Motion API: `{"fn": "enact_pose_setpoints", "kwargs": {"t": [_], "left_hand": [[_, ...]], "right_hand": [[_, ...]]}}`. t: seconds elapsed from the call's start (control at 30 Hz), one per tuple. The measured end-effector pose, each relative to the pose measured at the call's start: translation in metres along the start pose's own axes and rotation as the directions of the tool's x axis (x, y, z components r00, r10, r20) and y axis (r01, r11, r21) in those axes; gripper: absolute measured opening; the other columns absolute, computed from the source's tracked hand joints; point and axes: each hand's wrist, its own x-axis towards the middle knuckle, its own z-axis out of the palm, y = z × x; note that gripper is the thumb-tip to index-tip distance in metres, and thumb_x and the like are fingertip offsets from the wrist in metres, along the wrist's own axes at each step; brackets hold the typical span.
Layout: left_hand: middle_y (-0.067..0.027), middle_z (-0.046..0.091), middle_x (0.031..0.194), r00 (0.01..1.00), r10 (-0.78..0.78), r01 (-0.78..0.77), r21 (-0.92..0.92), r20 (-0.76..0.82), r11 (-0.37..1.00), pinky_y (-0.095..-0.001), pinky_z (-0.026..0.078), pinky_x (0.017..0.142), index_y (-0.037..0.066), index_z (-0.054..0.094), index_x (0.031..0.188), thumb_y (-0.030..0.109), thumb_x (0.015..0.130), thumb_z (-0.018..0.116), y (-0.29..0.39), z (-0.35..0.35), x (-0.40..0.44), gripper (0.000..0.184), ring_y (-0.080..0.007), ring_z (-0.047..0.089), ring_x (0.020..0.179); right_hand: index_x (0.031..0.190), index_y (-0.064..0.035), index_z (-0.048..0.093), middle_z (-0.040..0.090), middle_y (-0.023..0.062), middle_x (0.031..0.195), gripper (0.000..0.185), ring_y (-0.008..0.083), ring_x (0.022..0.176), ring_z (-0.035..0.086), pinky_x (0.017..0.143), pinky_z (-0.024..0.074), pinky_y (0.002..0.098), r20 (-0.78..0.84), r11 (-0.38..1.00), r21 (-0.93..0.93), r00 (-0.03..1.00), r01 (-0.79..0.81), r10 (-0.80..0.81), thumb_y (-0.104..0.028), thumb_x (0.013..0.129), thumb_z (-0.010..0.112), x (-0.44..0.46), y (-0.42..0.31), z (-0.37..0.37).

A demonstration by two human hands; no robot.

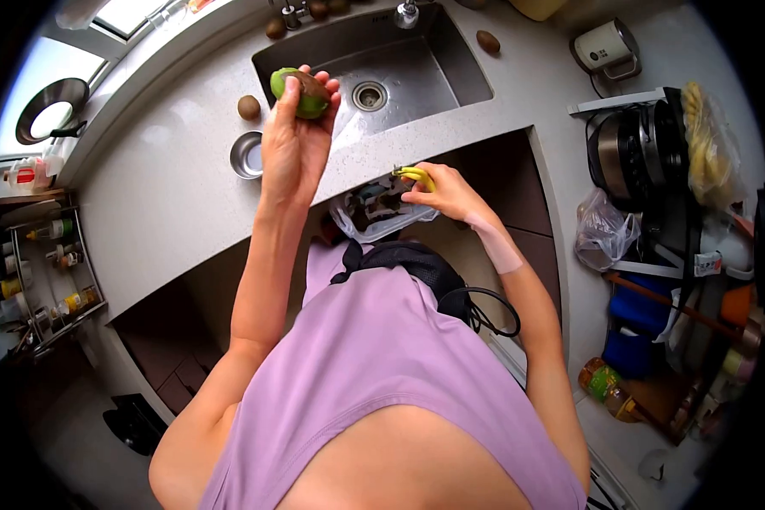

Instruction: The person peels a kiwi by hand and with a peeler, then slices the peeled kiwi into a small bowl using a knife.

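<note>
In my left hand (pixel 302 127), raised over the sink's near left corner, is a partly peeled kiwi (pixel 313 100), with green flesh bare in places and brown skin on the rest. My right hand (pixel 438 191) is closed round the yellow handle of a small tool, apparently a peeler (pixel 415 176), held just off the counter's front edge. Below it, a bin lined with a pale plastic bag (pixel 374 231) stands against the cabinet, with dark scraps inside.
A whole kiwi (pixel 248 107) and a small metal bowl (pixel 247 155) sit left of the steel sink (pixel 433 81). Another kiwi (pixel 487 42) lies to its right, and several rest behind it. A white kettle (pixel 605 48) and a crowded rack with pots (pixel 625 153) stand at the right.
</note>
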Motion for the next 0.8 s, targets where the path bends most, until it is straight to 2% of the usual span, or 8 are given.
{"fn": "enact_pose_setpoints", "kwargs": {"t": [0.17, 0.27, 0.33, 0.4, 0.5, 0.6, 0.7, 0.8], "left_hand": [[-0.0134, 0.055, 0.116, 0.999, -0.013, 0.014, 0.006, -0.029, 1.000, -0.0316, 0.049, 0.098, 0.001, 0.047, 0.124, 0.026, 0.098, 0.055, 0.005, -0.014, -0.005, 0.036, -0.0205, 0.057, 0.107], [-0.0142, 0.055, 0.117, 0.998, -0.023, 0.028, 0.096, -0.053, 0.995, -0.0323, 0.049, 0.098, 0.001, 0.045, 0.126, 0.025, 0.099, 0.055, 0.004, -0.022, -0.012, 0.038, -0.0210, 0.057, 0.107], [-0.0140, 0.055, 0.117, 0.994, -0.083, 0.092, 0.153, -0.069, 0.984, -0.0324, 0.049, 0.098, 0.002, 0.045, 0.126, 0.025, 0.099, 0.054, -0.002, -0.032, -0.015, 0.037, -0.0208, 0.058, 0.107], [-0.0133, 0.056, 0.116, 0.991, -0.105, 0.117, 0.163, -0.081, 0.980, -0.0325, 0.049, 0.097, 0.002, 0.046, 0.126, 0.024, 0.099, 0.055, -0.008, -0.040, -0.018, 0.036, -0.0204, 0.058, 0.105], [-0.0137, 0.056, 0.119, 0.981, -0.140, 0.165, 0.192, -0.137, 0.968, -0.0324, 0.049, 0.099, -0.002, 0.043, 0.132, 0.024, 0.099, 0.053, -0.016, -0.049, -0.022, 0.043, -0.0203, 0.058, 0.107], [-0.0136, 0.056, 0.119, 0.981, -0.145, 0.168, 0.190, -0.129, 0.967, -0.0321, 0.048, 0.098, -0.001, 0.041, 0.133, 0.026, 0.099, 0.053, -0.018, -0.052, -0.022, 0.046, -0.0202, 0.058, 0.107], [-0.0135, 0.056, 0.120, 0.983, -0.165, 0.179, 0.220, -0.081, 0.959, -0.0311, 0.048, 0.098, 0.000, 0.040, 0.136, 0.031, 0.099, 0.052, -0.017, -0.046, -0.022, 0.049, -0.0197, 0.058, 0.108], [-0.0148, 0.055, 0.120, 0.983, -0.178, 0.162, 0.271, 0.037, 0.949, -0.0284, 0.047, 0.084, 0.002, 0.033, 0.140, 0.040, 0.101, 0.045, -0.016, -0.040, -0.023, 0.056, -0.0166, 0.058, 0.098]], "right_hand": [[0.134, 0.0023, 0.045, 0.058, 0.0309, 0.110, 0.072, 0.0433, 0.107, 0.056, 0.096, 0.0438, 0.0402, 0.007, 0.973, -0.167, 0.987, -0.157, 0.160, -0.035, 0.080, 0.073, 0.034, 0.121, 0.065], [0.142, -0.0042, 0.038, 0.055, 0.0249, 0.109, 0.072, 0.0347, 0.100, 0.059, 0.084, 0.0500, 0.0367, 0.000, 0.945, -0.279, 0.984, -0.172, 0.179, -0.035, 0.085, 0.070, 0.037, 0.142, 0.079], [0.144, -0.0090, 0.035, 0.054, 0.0224, 0.104, 0.070, 0.0319, 0.091, 0.060, 0.081, 0.0506, 0.0357, -0.099, 0.943, -0.330, 0.995, -0.044, 0.012, -0.031, 0.087, 0.069, 0.030, 0.135, 0.081], [0.144, -0.0090, 0.035, 0.053, 0.0208, 0.104, 0.065, 0.0258, 0.077, 0.062, 0.074, 0.0515, 0.0338, 0.065, 0.980, -0.111, 0.982, -0.167, 0.175, -0.025, 0.089, 0.066, 0.025, 0.122, 0.070], [0.144, -0.0116, 0.035, 0.056, 0.0160, 0.097, 0.059, 0.0188, 0.063, 0.058, 0.066, 0.0514, 0.0322, 0.074, 0.980, -0.098, 0.981, -0.173, 0.180, -0.019, 0.092, 0.062, 0.024, 0.124, 0.070], [0.140, -0.0118, 0.040, 0.060, 0.0117, 0.090, 0.052, 0.0148, 0.060, 0.057, 0.062, 0.0505, 0.0302, -0.106, 0.979, -0.204, 0.994, -0.005, -0.017, -0.017, 0.093, 0.060, 0.027, 0.148, 0.079], [0.136, -0.0105, 0.046, 0.063, 0.0093, 0.085, 0.044, 0.0133, 0.063, 0.058, 0.062, 0.0496, 0.0308, -0.032, 0.984, 0.029, 0.984, -0.176, 0.177, -0.016, 0.094, 0.058, 0.021, 0.123, 0.061], [0.134, -0.0074, 0.050, 0.064, 0.0104, 0.090, 0.040, 0.0125, 0.066, 0.059, 0.063, 0.0486, 0.0305, -0.063, 0.981, 0.140, 0.988, -0.134, 0.144, -0.015, 0.096, 0.056, 0.005, 0.038, 0.020]]}}
